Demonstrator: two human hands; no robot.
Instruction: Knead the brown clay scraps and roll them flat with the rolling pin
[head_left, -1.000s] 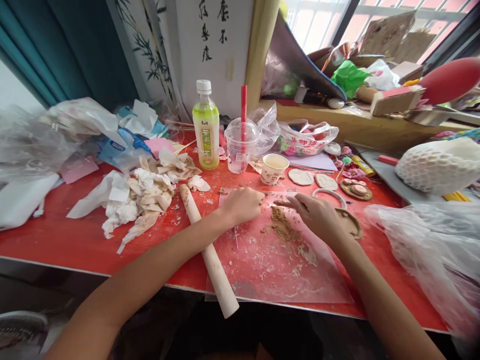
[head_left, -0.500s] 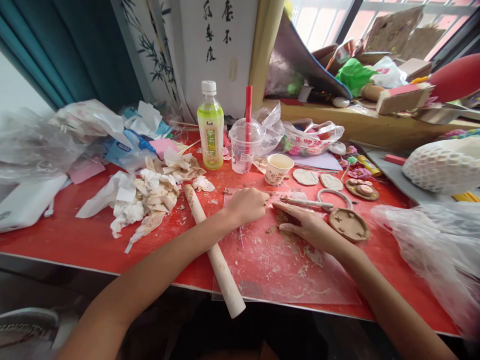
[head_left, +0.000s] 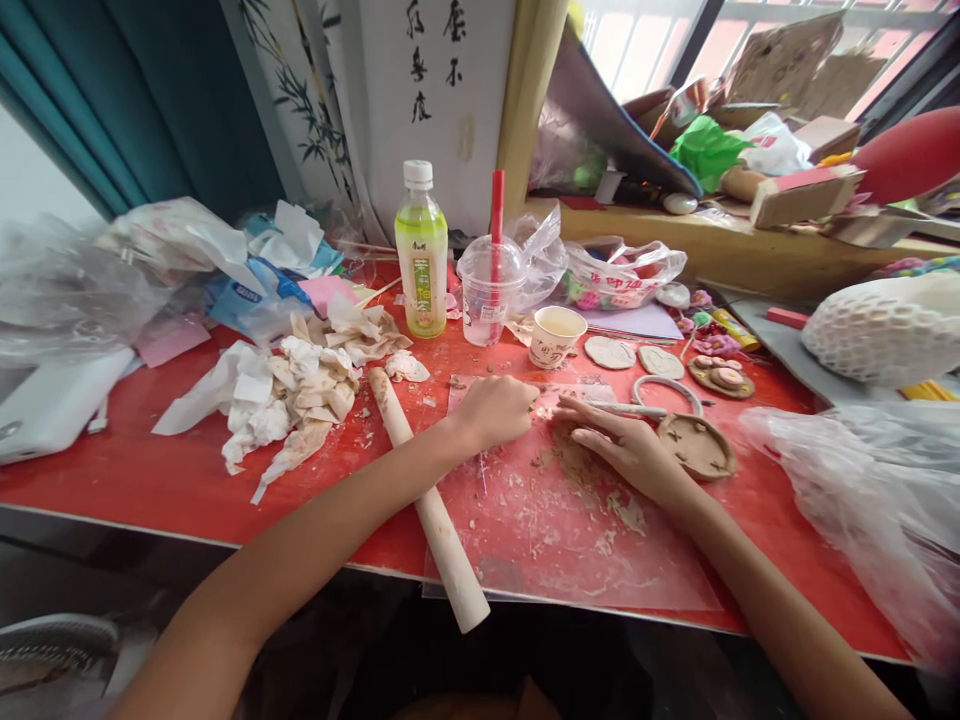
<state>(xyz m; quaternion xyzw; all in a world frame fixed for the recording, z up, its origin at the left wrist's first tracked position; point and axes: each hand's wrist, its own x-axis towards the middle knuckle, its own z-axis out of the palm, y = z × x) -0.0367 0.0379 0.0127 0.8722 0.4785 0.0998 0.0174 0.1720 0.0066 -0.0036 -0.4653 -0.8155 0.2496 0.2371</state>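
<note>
My left hand (head_left: pixel 496 412) is closed in a fist above the far part of the clear plastic sheet (head_left: pixel 600 570). A small dark bit shows at its fingertips, too small to name. My right hand (head_left: pixel 626 445) has its fingers stretched out to the left, low over brown clay smears on the sheet. A thin pale tool (head_left: pixel 637 409) lies behind it, partly covered by the fingers. Close to the right wrist rests a round brown clay dish (head_left: pixel 697 446) with small bits in it. The wooden rolling pin (head_left: pixel 450 555) lies slanted under my left forearm.
Crumpled tissues (head_left: pixel 300 390) lie at the left. Behind my hands stand a green drink bottle (head_left: pixel 421 260), a plastic cup (head_left: pixel 480 300) with a red straw, and a paper cup (head_left: pixel 556 338). Flat clay pieces (head_left: pixel 609 352) and a ring (head_left: pixel 694 388) lie right; a plastic bag (head_left: pixel 847 500) borders them.
My right hand has shifted slightly to the right, away from my left hand, and its fingers cover more of the thin tool. The left fist has hardly moved.
</note>
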